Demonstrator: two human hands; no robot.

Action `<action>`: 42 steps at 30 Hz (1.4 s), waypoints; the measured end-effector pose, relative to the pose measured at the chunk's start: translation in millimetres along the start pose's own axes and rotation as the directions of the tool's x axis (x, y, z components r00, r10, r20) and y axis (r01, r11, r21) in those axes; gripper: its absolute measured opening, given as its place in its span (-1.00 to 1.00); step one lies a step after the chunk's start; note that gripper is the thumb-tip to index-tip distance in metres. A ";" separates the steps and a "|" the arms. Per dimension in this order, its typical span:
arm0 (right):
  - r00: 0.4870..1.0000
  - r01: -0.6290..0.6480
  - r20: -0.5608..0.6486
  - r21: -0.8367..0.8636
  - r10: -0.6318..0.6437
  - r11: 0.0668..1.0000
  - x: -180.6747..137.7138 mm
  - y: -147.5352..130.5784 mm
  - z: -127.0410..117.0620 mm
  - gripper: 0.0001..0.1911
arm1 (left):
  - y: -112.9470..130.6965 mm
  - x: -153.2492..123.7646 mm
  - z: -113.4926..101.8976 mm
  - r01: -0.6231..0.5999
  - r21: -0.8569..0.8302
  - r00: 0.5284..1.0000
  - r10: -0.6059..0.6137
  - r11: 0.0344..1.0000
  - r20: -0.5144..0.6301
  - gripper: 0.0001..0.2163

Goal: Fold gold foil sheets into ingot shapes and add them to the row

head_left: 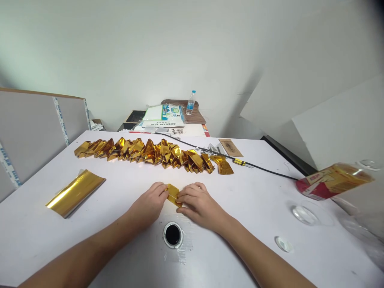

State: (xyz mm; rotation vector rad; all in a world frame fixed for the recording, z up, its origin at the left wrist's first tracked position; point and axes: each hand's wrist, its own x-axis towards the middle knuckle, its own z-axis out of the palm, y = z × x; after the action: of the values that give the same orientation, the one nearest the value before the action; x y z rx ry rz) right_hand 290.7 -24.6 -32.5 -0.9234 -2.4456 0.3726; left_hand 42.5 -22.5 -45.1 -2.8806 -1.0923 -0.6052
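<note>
Between my two hands lies a small folded piece of gold foil paper [172,193], flat near the middle of the white table [126,256]. Its upper left edge is gripped by the bent fingers of my left hand [153,201]. My right hand [198,203] holds the lower right edge, fingers curled over it and thumb below. Beyond them stretches a long row of folded gold paper pieces [136,151], with one separate piece [222,165] at its right end. Off to the left rests a stack of gold foil sheets [76,192], slightly curled.
A round black-centred hole [173,235] sits just below my hands. On the right stand a plastic jar [333,182] and clear round lids [304,215]. A black cable [261,168] crosses the back right. Behind the table are packages [163,116] and a water bottle [191,103].
</note>
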 end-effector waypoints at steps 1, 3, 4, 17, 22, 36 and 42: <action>1.000 0.002 0.001 0.002 -0.002 1.000 0.1 0.6 -0.5 -0.89 | 0.1 0.9 0.0 0.006 -0.024 1.000 -0.006 1.000 -0.004 -0.66; 1.000 0.018 -0.006 -0.009 -0.018 1.000 0.1 0.9 -0.7 -0.94 | 1.0 2.9 -1.8 0.023 -0.088 1.000 -0.023 0.996 -0.002 -0.65; 0.999 0.032 -0.013 -0.023 -0.032 0.999 0.0 0.7 -0.3 -0.94 | 1.9 4.0 -3.4 0.036 -0.120 0.999 -0.036 0.992 0.000 -0.65; 0.984 0.083 -0.139 -0.198 -0.112 0.977 4.3 -4.2 15.0 -0.80 | 9.1 9.4 -6.1 0.034 -0.170 0.999 -0.032 0.985 0.018 -0.89; 0.997 0.013 -0.076 -0.101 -0.020 0.995 4.4 -11.7 12.2 -0.83 | 6.6 10.8 -8.4 0.034 -0.264 0.999 -0.030 0.964 0.020 -0.90; 0.999 0.052 -0.001 0.148 -0.053 0.988 -5.5 -4.7 -10.1 -0.87 | 3.8 12.9 -15.8 -0.015 -0.392 0.997 0.042 0.920 0.062 -0.92; 0.998 0.057 0.027 0.108 -0.060 0.993 -8.0 -8.9 -10.2 -0.78 | 6.6 11.5 -16.0 0.016 -0.393 0.993 0.032 0.919 0.114 -0.93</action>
State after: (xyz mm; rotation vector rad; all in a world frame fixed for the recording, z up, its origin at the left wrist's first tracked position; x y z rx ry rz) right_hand 296.6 -35.8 -23.1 -0.8048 -2.4480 0.4951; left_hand 49.0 -22.4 -25.3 -3.3009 -1.0798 -0.7394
